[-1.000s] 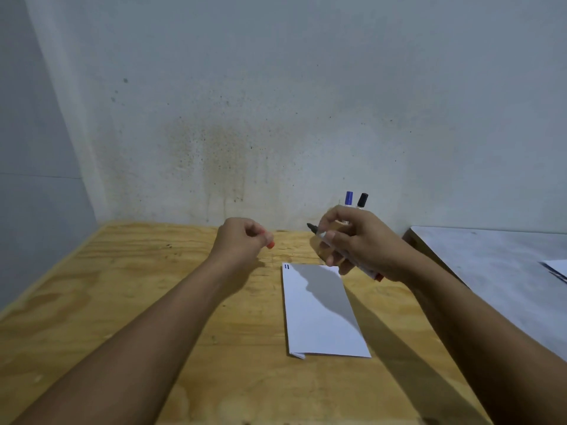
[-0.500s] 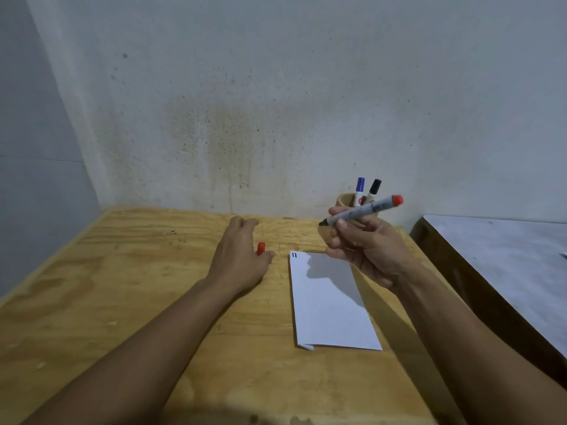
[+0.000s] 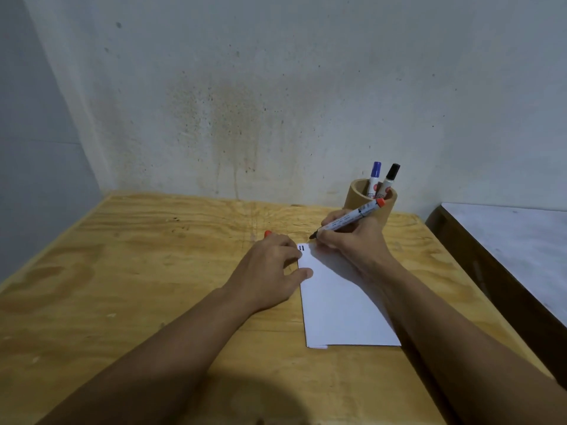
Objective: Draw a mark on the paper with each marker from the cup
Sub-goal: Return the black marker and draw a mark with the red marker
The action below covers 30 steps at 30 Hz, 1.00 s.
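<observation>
A white sheet of paper (image 3: 340, 302) lies on the wooden table (image 3: 138, 271), with two short dark marks (image 3: 302, 248) at its far left corner. My right hand (image 3: 352, 240) grips an uncapped red marker (image 3: 349, 220), its tip just above the paper's far edge. My left hand (image 3: 270, 271) rests flat on the paper's left edge, fingers spread. The red cap (image 3: 267, 233) peeks out just beyond its knuckles; whether the fingers hold it is unclear. A tan cup (image 3: 357, 199) behind holds a blue-capped marker (image 3: 375, 176) and a black-capped marker (image 3: 390, 179).
A stained wall rises right behind the table and on its left side. A second, grey-topped table (image 3: 506, 250) stands to the right, separated by a dark gap. The wooden table's right edge runs close to my right forearm.
My right hand has come down from mid-air, bringing the marker tip to the paper's far edge. My left hand has slid right onto the paper's edge.
</observation>
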Each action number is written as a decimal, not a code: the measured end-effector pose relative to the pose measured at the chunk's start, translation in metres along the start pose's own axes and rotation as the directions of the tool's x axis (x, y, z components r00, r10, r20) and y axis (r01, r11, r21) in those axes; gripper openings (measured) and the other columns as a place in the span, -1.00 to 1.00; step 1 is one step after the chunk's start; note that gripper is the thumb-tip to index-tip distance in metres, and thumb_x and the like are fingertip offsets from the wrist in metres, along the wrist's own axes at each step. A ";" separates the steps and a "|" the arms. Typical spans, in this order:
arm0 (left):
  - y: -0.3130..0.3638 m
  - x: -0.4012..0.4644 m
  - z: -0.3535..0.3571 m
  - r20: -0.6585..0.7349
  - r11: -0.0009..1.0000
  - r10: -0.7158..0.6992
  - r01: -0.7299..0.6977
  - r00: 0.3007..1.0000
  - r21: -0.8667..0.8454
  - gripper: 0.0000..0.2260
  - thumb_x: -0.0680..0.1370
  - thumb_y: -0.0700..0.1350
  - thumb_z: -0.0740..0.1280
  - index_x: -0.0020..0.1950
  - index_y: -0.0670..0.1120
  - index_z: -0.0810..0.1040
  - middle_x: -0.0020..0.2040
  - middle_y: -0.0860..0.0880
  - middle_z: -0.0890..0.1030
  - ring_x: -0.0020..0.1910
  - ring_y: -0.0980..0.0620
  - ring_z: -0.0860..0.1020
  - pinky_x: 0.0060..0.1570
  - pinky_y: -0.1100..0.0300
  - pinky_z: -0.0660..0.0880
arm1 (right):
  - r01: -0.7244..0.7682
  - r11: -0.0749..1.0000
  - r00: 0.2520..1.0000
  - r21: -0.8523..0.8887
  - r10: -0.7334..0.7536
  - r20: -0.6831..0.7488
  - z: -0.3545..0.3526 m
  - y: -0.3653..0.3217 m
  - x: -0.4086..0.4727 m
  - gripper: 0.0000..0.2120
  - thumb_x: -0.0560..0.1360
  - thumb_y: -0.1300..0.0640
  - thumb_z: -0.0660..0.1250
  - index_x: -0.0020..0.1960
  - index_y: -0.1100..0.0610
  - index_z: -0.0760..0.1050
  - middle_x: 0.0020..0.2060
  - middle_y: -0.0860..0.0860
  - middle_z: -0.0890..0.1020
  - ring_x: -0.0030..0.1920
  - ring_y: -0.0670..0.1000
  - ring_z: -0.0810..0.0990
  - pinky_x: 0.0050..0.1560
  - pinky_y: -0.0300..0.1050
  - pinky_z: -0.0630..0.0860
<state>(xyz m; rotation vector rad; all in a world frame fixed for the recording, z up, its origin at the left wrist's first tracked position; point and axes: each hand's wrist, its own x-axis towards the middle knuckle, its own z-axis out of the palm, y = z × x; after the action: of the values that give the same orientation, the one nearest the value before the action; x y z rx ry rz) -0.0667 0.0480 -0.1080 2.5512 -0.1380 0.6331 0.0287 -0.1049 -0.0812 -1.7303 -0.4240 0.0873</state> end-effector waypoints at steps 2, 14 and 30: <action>-0.001 0.000 0.001 -0.002 1.000 0.008 -0.008 1.000 0.001 -0.68 0.43 0.05 0.42 0.02 -0.16 0.66 0.01 -0.05 0.63 0.00 0.02 0.51 -0.04 0.11 0.48 | 0.033 0.998 0.999 -0.055 -0.033 -0.001 0.002 0.003 0.002 -0.84 0.33 0.34 0.50 -0.12 0.35 0.59 -0.19 0.22 0.66 -0.17 0.06 0.67 -0.18 -0.07 0.66; -0.002 -0.001 0.005 -0.023 0.999 0.025 -0.024 0.999 0.026 -0.64 0.43 0.08 0.40 0.08 -0.14 0.65 0.09 -0.04 0.64 0.06 0.04 0.52 0.02 0.15 0.47 | 0.055 0.996 0.998 -0.075 -0.053 0.020 0.004 0.026 0.005 -0.90 0.36 0.32 0.49 -0.14 0.29 0.61 -0.18 0.25 0.69 -0.11 0.22 0.70 -0.08 0.15 0.68; 0.001 -0.003 0.005 -0.022 1.000 -0.017 0.017 1.000 0.015 -0.63 0.44 0.08 0.40 0.11 -0.13 0.64 0.10 -0.03 0.62 0.07 0.08 0.48 0.00 0.17 0.48 | 0.068 0.995 0.997 -0.080 -0.065 0.030 0.006 0.023 0.002 -0.90 0.38 0.35 0.49 -0.13 0.35 0.61 -0.19 0.29 0.69 -0.15 0.24 0.70 -0.14 0.07 0.68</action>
<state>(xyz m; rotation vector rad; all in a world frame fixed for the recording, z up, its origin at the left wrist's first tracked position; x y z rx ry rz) -0.0672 0.0448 -0.1129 2.5563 -0.1047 0.6575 0.0339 -0.1016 -0.1041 -1.7944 -0.5109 0.0462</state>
